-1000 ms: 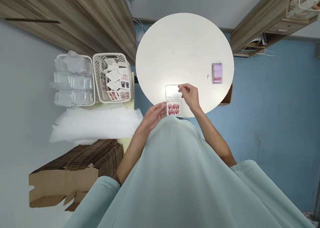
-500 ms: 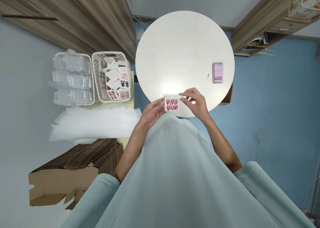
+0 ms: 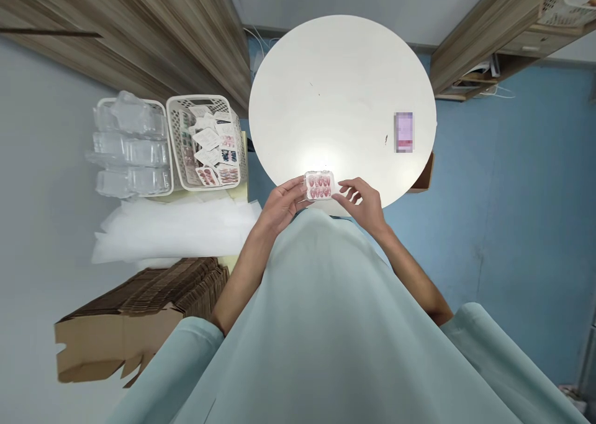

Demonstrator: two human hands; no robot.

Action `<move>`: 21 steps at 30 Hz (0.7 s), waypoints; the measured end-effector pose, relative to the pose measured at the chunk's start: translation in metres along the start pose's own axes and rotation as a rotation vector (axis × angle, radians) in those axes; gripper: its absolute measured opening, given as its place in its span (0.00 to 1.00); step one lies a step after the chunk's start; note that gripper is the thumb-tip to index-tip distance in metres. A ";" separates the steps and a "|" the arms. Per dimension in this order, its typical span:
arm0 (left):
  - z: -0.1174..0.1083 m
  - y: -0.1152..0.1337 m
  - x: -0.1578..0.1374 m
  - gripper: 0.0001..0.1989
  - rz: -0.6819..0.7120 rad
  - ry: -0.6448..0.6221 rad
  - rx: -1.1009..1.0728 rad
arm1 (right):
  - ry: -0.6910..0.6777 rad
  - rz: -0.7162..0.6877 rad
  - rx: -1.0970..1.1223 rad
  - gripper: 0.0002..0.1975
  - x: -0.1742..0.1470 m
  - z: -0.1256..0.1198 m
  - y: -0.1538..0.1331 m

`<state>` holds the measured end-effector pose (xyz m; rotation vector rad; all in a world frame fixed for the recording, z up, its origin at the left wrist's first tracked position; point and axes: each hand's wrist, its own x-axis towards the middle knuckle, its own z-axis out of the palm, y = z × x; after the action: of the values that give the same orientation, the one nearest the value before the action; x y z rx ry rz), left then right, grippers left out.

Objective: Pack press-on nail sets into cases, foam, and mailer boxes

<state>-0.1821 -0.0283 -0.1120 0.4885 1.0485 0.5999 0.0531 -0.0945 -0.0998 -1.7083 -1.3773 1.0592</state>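
My left hand is closed on the left side of a small clear plastic case of press-on nails. Two rows of red and pink nails show through its lid, which now lies over them. The case is held above the near edge of the round white table. Just off its right side is my right hand, thumb and fingers apart. The thumb tip is close to the lower right corner; whether it touches, I cannot tell.
A blurred purple box lies on the table's right. To the left stand a white basket of nail sets, a basket of clear plastic packs, white foam sheets and a stack of folded cardboard boxes. A brown box is below the table's right edge.
The case's lid has swung down from its raised position over the nails. My right fingers have come off the upper right edge and spread beside the case. My left hand still holds it.
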 end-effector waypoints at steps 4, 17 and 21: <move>0.001 0.001 0.000 0.24 0.008 -0.008 0.016 | -0.114 0.319 0.211 0.26 0.004 0.006 0.007; -0.024 -0.021 -0.002 0.30 0.032 0.127 0.225 | -0.184 0.468 0.450 0.26 0.016 0.040 0.019; -0.046 -0.036 0.006 0.30 0.034 0.222 0.262 | -0.245 0.477 0.389 0.27 0.024 0.059 0.029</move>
<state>-0.2135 -0.0472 -0.1582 0.6807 1.3411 0.5581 0.0143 -0.0750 -0.1549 -1.6820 -0.8293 1.7238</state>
